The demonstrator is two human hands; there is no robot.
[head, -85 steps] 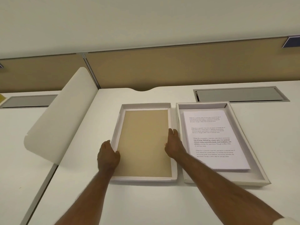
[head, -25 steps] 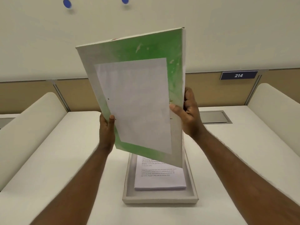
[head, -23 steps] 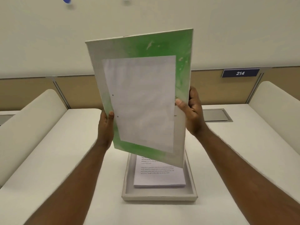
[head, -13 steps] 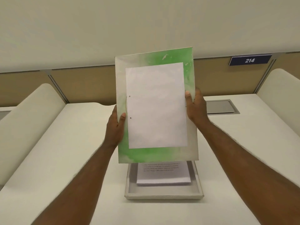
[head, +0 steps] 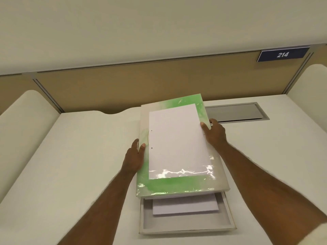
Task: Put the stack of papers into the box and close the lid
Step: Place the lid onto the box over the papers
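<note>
Both hands, left hand [head: 133,159] and right hand [head: 215,132], are clasped on the lid's [head: 178,147] side edges above the box [head: 228,220] holding the papers [head: 184,205]; edges should be aligned squarely before lowering.

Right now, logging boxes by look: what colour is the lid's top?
Mottled green fading to off-white on the lid, white sheet centred; head view.

1. one view only, worn on the person's head, looking forward and down along both forearms.
2. it sits close above the white tabletop [head: 79,156], with the box [head: 185,228] near the bottom edge.
3. at the top it takes in the tan partition [head: 123,85] and a "214" sign [head: 283,54].
</note>
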